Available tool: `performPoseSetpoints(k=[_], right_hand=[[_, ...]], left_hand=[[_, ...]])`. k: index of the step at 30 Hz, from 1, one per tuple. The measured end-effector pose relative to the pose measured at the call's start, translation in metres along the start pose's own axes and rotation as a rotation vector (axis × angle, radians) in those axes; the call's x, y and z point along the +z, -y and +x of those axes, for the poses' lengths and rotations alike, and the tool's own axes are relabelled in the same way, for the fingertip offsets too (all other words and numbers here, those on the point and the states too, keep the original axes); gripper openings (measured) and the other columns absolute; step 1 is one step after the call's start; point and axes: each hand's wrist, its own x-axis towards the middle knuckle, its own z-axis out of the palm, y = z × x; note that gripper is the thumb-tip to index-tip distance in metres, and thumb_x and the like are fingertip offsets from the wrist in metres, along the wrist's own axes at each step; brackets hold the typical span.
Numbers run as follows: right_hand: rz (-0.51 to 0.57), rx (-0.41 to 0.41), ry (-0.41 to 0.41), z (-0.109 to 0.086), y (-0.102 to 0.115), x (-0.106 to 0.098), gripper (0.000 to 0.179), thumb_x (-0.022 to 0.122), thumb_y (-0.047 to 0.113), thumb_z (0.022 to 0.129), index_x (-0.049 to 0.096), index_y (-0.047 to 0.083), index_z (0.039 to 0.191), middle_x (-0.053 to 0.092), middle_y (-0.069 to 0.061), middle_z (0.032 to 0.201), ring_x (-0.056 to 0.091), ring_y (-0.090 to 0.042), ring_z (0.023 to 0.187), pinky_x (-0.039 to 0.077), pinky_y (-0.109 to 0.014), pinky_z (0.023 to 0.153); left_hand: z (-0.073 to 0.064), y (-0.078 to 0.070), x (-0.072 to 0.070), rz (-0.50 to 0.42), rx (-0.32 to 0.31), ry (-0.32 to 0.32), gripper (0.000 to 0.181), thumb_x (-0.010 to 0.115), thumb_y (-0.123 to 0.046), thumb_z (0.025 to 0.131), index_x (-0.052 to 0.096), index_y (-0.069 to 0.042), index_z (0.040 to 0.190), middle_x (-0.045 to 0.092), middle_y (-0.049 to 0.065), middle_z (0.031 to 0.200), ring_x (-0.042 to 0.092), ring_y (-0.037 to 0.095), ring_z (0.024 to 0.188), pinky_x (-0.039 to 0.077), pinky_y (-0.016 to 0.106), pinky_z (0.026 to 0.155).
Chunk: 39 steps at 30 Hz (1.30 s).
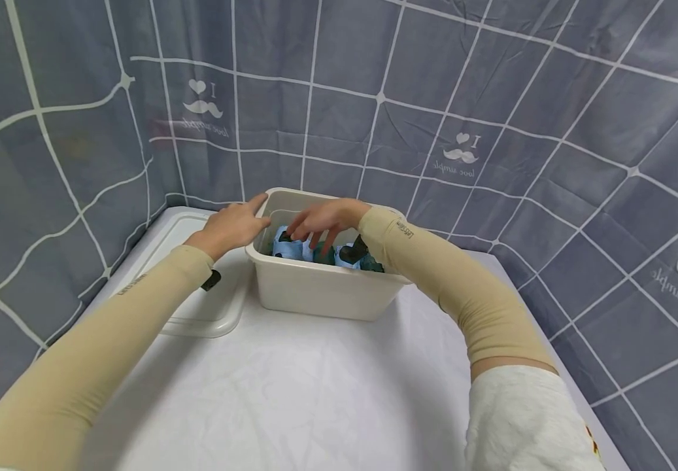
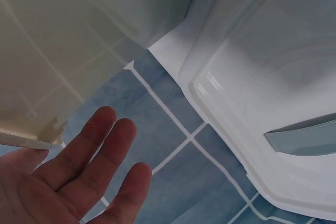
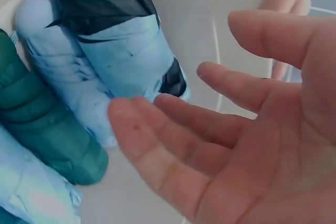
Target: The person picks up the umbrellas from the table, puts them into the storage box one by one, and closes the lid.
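Observation:
A white plastic storage box (image 1: 321,288) holds several rolled-up cloth bundles. Among them are a light blue bundle with black parts (image 3: 121,51), a plain light blue one (image 3: 63,72) and a quilted dark green one (image 3: 47,124). Over the bundles, inside the box, hovers my right hand (image 1: 329,219); its fingers are apart and relaxed, with nothing in them. My left hand (image 1: 235,226) rests at the box's left rim, thumb and forefinger touching it. In the left wrist view its other fingers (image 2: 89,163) hang loosely outside the box wall.
A white box lid (image 1: 197,320) with a grey handle (image 2: 304,137) lies on the table left of the box, partly under my left arm. The table has a white cloth (image 1: 315,392). Behind and to both sides hangs a blue-grey checked curtain (image 1: 339,118).

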Motion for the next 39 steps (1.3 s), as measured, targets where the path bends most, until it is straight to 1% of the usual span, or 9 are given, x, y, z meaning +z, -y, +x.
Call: performPoseSetpoints(k=[5, 10, 14, 19, 24, 27, 33, 36, 39], right_hand=[[-0.018, -0.088, -0.068, -0.016, -0.010, -0.002, 0.055, 0.053, 0.030, 0.104, 0.040, 0.015, 0.155, 0.041, -0.014, 0.156, 0.049, -0.035, 0.136, 0.050, -0.050, 0.103], [-0.029, -0.151, -0.165, -0.043, -0.026, -0.003, 0.051, 0.054, 0.033, 0.103, 0.045, 0.021, 0.152, 0.049, -0.004, 0.150, 0.053, -0.026, 0.131, 0.052, -0.046, 0.101], [-0.028, -0.219, -0.247, -0.064, -0.044, -0.005, 0.047, 0.055, 0.034, 0.104, 0.049, 0.023, 0.149, 0.052, -0.002, 0.147, 0.054, -0.028, 0.131, 0.053, -0.046, 0.099], [0.021, -0.291, -0.340, -0.086, -0.064, -0.004, 0.044, 0.057, 0.031, 0.103, 0.053, 0.022, 0.146, 0.054, 0.000, 0.145, 0.055, -0.027, 0.128, 0.054, -0.044, 0.097], [0.094, -0.332, -0.423, -0.101, -0.082, 0.000, 0.045, 0.059, 0.025, 0.102, 0.054, 0.019, 0.146, 0.056, -0.003, 0.145, 0.055, -0.024, 0.129, 0.052, -0.045, 0.099], [0.132, -0.341, -0.473, -0.106, -0.095, 0.000, 0.046, 0.059, 0.023, 0.102, 0.053, 0.017, 0.147, 0.055, -0.004, 0.147, 0.055, -0.023, 0.130, 0.052, -0.047, 0.100], [0.190, -0.337, -0.582, -0.115, -0.120, -0.002, 0.045, 0.058, 0.020, 0.102, 0.052, 0.014, 0.147, 0.053, -0.010, 0.147, 0.054, -0.029, 0.132, 0.048, -0.053, 0.103], [0.179, -0.315, -0.648, -0.120, -0.130, -0.002, 0.045, 0.058, 0.021, 0.102, 0.052, 0.014, 0.147, 0.052, -0.012, 0.148, 0.054, -0.030, 0.131, 0.047, -0.053, 0.104], [0.139, -0.274, -0.716, -0.121, -0.144, -0.001, 0.048, 0.059, 0.022, 0.101, 0.050, 0.015, 0.148, 0.051, -0.013, 0.149, 0.053, -0.031, 0.132, 0.046, -0.054, 0.105]], left_hand=[[-0.001, 0.002, 0.000, -0.002, 0.008, 0.002, 0.069, 0.037, -0.045, 0.103, 0.013, -0.023, 0.164, 0.036, 0.023, 0.159, 0.040, 0.052, 0.138, 0.039, 0.069, 0.101], [-0.001, 0.003, 0.000, 0.003, 0.022, -0.002, 0.068, 0.036, -0.045, 0.104, 0.013, -0.022, 0.164, 0.036, 0.023, 0.159, 0.040, 0.053, 0.138, 0.039, 0.070, 0.100], [-0.001, 0.001, 0.000, 0.007, 0.029, 0.002, 0.068, 0.036, -0.044, 0.104, 0.013, -0.022, 0.164, 0.035, 0.023, 0.159, 0.039, 0.053, 0.138, 0.039, 0.071, 0.100], [0.001, 0.001, 0.000, 0.013, 0.030, -0.002, 0.068, 0.037, -0.044, 0.103, 0.013, -0.023, 0.164, 0.037, 0.023, 0.159, 0.041, 0.053, 0.138, 0.040, 0.071, 0.098], [0.000, 0.002, 0.000, 0.015, 0.025, -0.002, 0.068, 0.036, -0.045, 0.103, 0.013, -0.023, 0.164, 0.037, 0.024, 0.158, 0.041, 0.053, 0.137, 0.040, 0.070, 0.098], [-0.001, 0.002, 0.001, 0.013, 0.023, 0.006, 0.068, 0.034, -0.045, 0.104, 0.011, -0.023, 0.164, 0.036, 0.023, 0.159, 0.040, 0.053, 0.138, 0.040, 0.070, 0.098], [-0.003, 0.001, 0.001, 0.011, 0.024, 0.013, 0.068, 0.033, -0.047, 0.104, 0.010, -0.024, 0.164, 0.035, 0.022, 0.160, 0.040, 0.053, 0.138, 0.040, 0.070, 0.098], [-0.003, 0.000, 0.000, 0.011, 0.025, 0.011, 0.068, 0.033, -0.047, 0.104, 0.010, -0.024, 0.164, 0.036, 0.022, 0.159, 0.041, 0.052, 0.138, 0.040, 0.071, 0.098], [-0.002, -0.002, 0.000, 0.011, 0.026, 0.009, 0.068, 0.033, -0.046, 0.105, 0.010, -0.023, 0.164, 0.036, 0.023, 0.159, 0.040, 0.053, 0.138, 0.040, 0.071, 0.098]])
